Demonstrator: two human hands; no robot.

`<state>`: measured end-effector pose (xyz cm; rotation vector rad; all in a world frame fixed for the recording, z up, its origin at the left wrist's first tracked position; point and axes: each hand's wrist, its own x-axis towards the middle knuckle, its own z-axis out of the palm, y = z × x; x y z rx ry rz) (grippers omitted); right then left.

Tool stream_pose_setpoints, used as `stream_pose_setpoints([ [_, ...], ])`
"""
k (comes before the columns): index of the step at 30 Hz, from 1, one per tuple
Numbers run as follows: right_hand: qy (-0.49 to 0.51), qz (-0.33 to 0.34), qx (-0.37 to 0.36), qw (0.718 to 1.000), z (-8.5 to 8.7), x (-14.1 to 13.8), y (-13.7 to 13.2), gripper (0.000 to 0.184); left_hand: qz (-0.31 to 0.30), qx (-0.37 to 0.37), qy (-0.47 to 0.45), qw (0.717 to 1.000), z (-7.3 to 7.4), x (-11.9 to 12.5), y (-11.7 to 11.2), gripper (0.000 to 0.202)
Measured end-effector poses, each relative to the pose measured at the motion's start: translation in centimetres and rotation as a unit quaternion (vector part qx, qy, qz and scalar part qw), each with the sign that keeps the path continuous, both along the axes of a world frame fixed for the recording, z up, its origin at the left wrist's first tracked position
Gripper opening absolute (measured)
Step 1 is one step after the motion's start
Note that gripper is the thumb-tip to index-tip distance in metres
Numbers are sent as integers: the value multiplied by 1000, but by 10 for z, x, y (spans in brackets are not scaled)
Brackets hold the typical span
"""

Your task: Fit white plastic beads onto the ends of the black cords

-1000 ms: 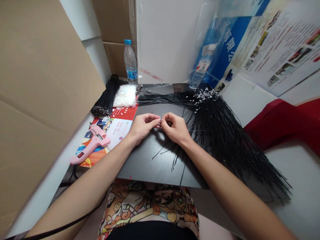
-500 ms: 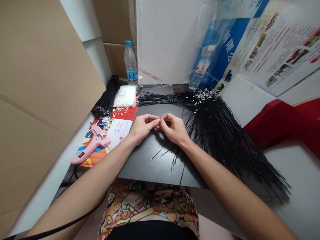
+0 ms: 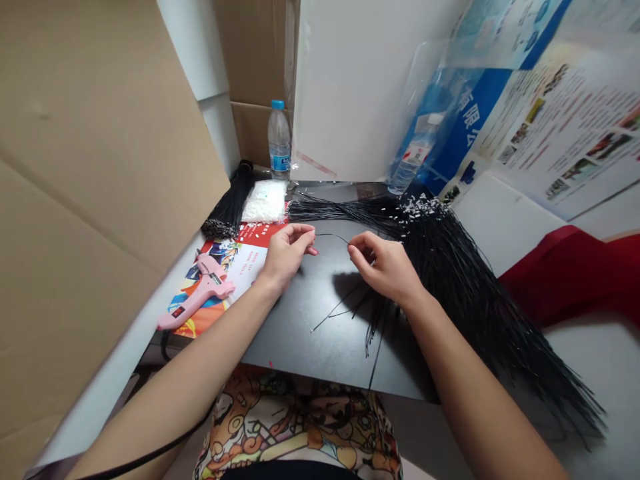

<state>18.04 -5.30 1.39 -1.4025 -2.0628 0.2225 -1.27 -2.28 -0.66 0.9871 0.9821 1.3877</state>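
Note:
My left hand (image 3: pixel 289 252) and my right hand (image 3: pixel 384 263) hover over a black board (image 3: pixel 320 333), each pinching one end of a thin black cord (image 3: pixel 333 235) that arcs between them. The hands are a short way apart. Just right of my right hand lies a big fan of black cords (image 3: pixel 465 280) with small white clips (image 3: pixel 417 207) at their far ends. A few loose cords (image 3: pixel 360 313) lie on the board below my right wrist.
A pink glue gun (image 3: pixel 197 300) lies on a colourful leaflet at the left. Behind it are a tied bundle of black cords (image 3: pixel 230 207), a bag of white pieces (image 3: pixel 265 201) and a water bottle (image 3: pixel 279 141). Cardboard (image 3: pixel 90 173) walls the left; red cloth (image 3: pixel 575 273) lies right.
My hands, which were touching at the fingertips, have drawn apart, and the black cord now stretches between them. The camera view has shifted slightly.

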Motion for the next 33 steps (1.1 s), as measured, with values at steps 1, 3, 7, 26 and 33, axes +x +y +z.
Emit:
stream_pose_setpoints([
  [1,-3,-3,3,1000,2,2,0,16,8,4,-1,1000,1,-1,1,4],
  [3,-15,-12,7,1000,7,6,0,17,17,9,16,1000,2,-2,1,5],
  [7,-80,-109,50,990,31,20,-4,20,3,27,124,992,2,-6,0,5],
  [26,-217,-314,15,924,11,106,39,45,-91,244,625,735,1,-10,-8,15],
  [33,-279,-300,-37,911,4,124,63,35,-120,249,705,654,16,-7,-10,22],
])
